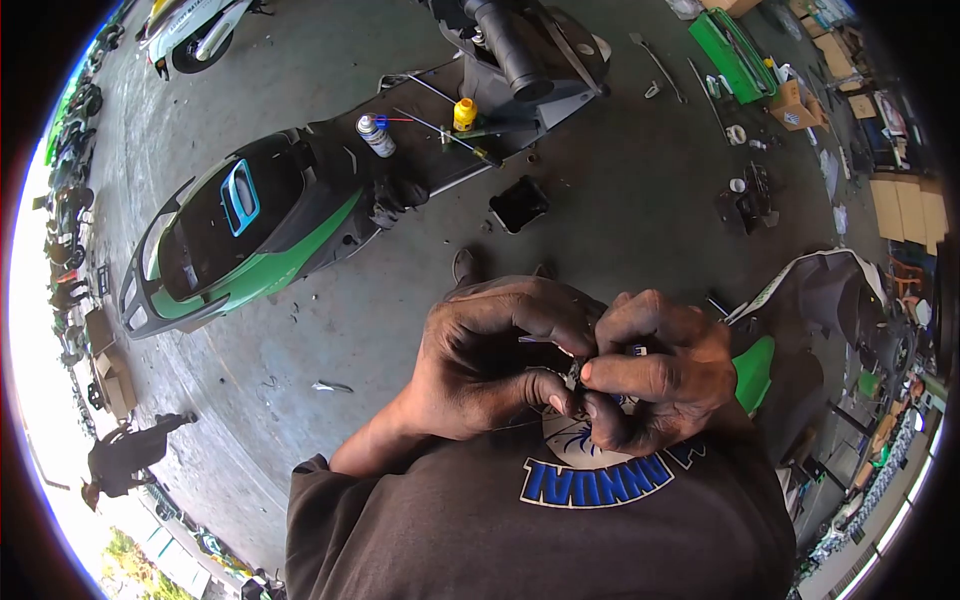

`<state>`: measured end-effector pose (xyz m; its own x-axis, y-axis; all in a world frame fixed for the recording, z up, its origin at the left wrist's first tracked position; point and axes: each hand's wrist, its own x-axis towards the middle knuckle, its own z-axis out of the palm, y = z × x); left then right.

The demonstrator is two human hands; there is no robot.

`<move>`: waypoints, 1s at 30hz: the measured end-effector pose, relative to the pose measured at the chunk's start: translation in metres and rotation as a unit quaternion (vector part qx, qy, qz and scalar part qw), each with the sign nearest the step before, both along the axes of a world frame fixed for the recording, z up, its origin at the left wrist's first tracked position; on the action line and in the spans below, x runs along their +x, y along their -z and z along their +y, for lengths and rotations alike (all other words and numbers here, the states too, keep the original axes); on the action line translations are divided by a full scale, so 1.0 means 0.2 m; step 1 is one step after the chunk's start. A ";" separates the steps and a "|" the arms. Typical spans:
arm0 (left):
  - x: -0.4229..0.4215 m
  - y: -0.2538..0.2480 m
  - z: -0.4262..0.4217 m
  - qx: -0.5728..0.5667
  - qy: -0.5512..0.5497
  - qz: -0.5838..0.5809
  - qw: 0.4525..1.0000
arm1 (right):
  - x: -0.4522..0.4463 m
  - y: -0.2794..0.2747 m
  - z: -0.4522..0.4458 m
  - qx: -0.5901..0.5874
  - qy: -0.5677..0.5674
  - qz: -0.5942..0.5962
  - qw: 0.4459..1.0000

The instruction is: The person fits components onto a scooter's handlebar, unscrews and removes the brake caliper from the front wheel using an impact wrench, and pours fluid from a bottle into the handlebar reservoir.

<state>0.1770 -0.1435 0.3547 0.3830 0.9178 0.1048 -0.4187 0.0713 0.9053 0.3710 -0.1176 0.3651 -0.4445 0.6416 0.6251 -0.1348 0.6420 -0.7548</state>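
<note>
In front of my chest, my left hand and my right hand meet, both blackened with grime. Between the fingertips of both is a small dark part with a metallic glint. Fingers cover most of it, so its kind cannot be made out. My left thumb and forefinger pinch it from one side. On the other side, my right thumb and fingertips close on it.
Ahead stands a green-and-black scooter, its footboard bearing a spray can and a yellow bottle. A black bin sits on the floor. Rightward are a green toolbox and a green panel. Someone is far left.
</note>
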 end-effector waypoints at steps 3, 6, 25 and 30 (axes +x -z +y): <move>-0.02 -0.01 0.00 0.000 -0.001 0.015 1.000 | -0.02 -0.02 0.00 0.011 0.009 -0.005 1.000; -0.04 -0.01 -0.01 0.008 -0.001 0.034 0.999 | -0.03 -0.03 0.00 0.024 0.019 -0.023 0.999; -0.04 0.10 -0.07 -0.001 0.049 0.022 0.999 | -0.02 0.01 -0.11 -0.091 0.023 -0.088 0.992; -0.05 0.11 -0.07 -0.031 0.082 0.030 0.996 | -0.01 0.04 -0.13 -0.127 0.016 -0.071 0.989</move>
